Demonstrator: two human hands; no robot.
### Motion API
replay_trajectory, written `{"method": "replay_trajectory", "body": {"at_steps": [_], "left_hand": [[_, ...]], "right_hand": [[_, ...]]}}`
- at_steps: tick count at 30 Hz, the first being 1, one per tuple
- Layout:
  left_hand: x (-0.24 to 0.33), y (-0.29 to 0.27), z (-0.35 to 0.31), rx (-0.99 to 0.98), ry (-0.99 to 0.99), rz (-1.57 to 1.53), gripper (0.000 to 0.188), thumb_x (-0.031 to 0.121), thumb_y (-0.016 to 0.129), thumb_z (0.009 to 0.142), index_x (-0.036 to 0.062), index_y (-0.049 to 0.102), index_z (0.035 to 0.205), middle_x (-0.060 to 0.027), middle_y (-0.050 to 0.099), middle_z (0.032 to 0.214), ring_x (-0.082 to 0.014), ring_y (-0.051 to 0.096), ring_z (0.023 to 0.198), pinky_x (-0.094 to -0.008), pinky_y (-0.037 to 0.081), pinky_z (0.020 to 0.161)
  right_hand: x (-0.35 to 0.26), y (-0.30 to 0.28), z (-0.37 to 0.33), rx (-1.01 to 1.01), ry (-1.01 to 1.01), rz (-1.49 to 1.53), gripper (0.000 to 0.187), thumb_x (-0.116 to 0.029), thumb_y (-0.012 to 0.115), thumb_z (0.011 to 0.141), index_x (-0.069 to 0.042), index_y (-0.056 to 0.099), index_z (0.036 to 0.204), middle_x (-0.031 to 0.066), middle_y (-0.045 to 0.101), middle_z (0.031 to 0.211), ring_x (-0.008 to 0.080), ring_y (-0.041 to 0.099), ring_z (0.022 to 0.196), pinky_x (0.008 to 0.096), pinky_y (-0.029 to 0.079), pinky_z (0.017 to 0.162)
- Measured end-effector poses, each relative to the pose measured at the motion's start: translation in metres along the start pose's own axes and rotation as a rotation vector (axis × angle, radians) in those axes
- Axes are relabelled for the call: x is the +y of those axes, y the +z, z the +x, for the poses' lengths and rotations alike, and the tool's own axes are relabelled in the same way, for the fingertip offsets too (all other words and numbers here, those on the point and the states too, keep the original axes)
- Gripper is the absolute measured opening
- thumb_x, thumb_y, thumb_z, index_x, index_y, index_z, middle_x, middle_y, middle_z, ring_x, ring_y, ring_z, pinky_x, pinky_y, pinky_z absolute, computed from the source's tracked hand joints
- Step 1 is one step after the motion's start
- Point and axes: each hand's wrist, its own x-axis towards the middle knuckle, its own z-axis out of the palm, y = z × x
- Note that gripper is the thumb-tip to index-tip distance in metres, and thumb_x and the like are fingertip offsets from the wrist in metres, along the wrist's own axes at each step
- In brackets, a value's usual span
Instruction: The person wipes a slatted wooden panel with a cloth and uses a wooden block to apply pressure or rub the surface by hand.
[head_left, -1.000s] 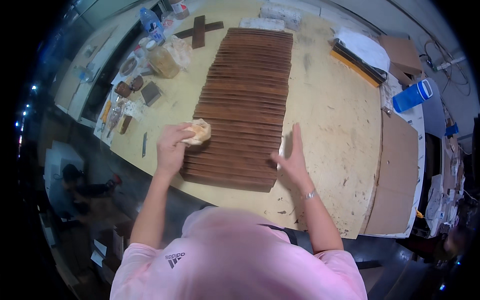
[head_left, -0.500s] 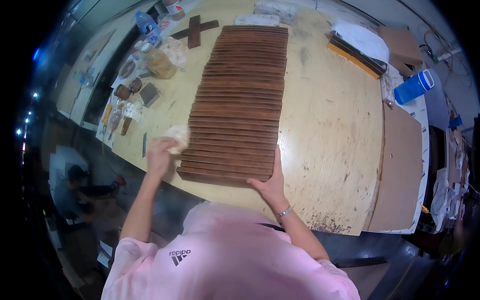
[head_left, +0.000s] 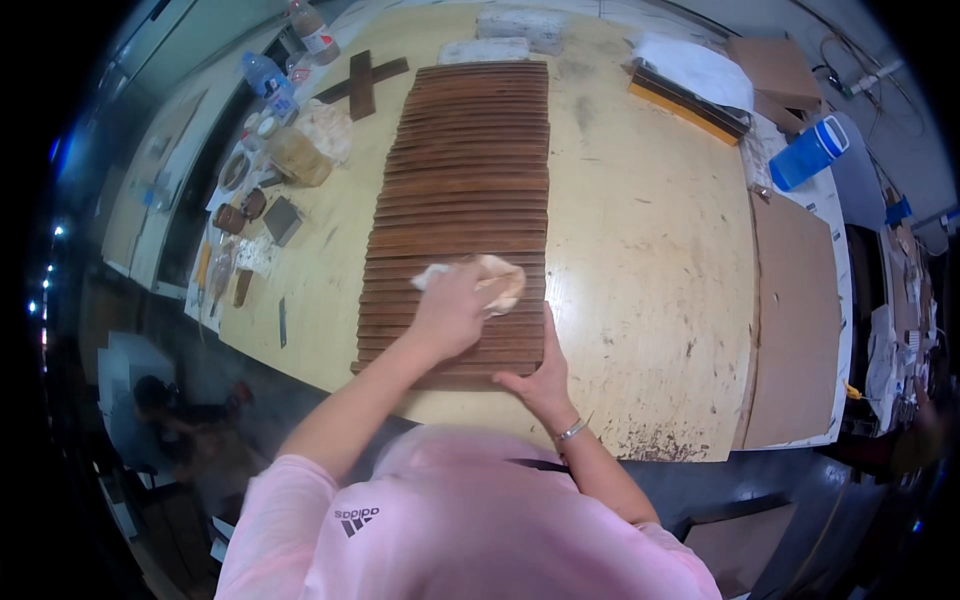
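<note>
A long row of dark brown wooden slats (head_left: pixel 455 190) lies side by side on the pale tabletop, with slightly uneven ends. My left hand (head_left: pixel 452 312) is closed on a whitish, stained cloth (head_left: pixel 500 284) and presses it onto the slats near their near end. Part of the cloth sticks out on both sides of the fingers. At the near right corner, my right hand (head_left: pixel 546 382) grips the row, its fingers along the right side and its thumb against the nearest slat.
Left on the pale table (head_left: pixel 640 260) are a jar (head_left: pixel 298 158), a plastic bottle (head_left: pixel 270 84), small tools and two crossed wood strips (head_left: pixel 362 88). At right stand a blue jug (head_left: pixel 808 154) and a long black-and-yellow box (head_left: pixel 688 102). Another person (head_left: pixel 165 430) is low at left.
My left hand has swept the cloth rightward from the left edge of the slats across their tops. My right hand stays at the corner. The whole view has shifted slightly.
</note>
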Motion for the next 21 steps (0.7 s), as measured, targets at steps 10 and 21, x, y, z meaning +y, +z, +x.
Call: {"method": "replay_trajectory", "body": {"at_steps": [10, 21], "left_hand": [[0.013, 0.023, 0.026, -0.014, 0.129, 0.062, 0.056, 0.000, 0.064, 0.076, 0.0194, 0.068, 0.128, -0.0081, 0.060, 0.119, -0.0316, 0.058, 0.107, -0.0470, 0.044, 0.086], [-0.004, 0.016, -0.009, 0.069, 0.171, 0.044, 0.051, -0.001, 0.066, 0.076, 0.0160, 0.071, 0.124, -0.0093, 0.064, 0.123, -0.0322, 0.060, 0.108, -0.0459, 0.044, 0.089]], "right_hand": [[0.008, 0.005, -0.001, 0.015, -0.009, -0.019, 0.133, -0.032, 0.098, 0.059, 0.001, 0.019, 0.161, 0.0205, 0.044, 0.155, 0.0291, 0.048, 0.141, 0.0391, 0.040, 0.117], [0.005, 0.006, -0.001, 0.040, -0.030, -0.080, 0.129, -0.029, 0.097, 0.061, -0.001, 0.020, 0.161, 0.0198, 0.048, 0.152, 0.0283, 0.051, 0.138, 0.0389, 0.041, 0.116]]}}
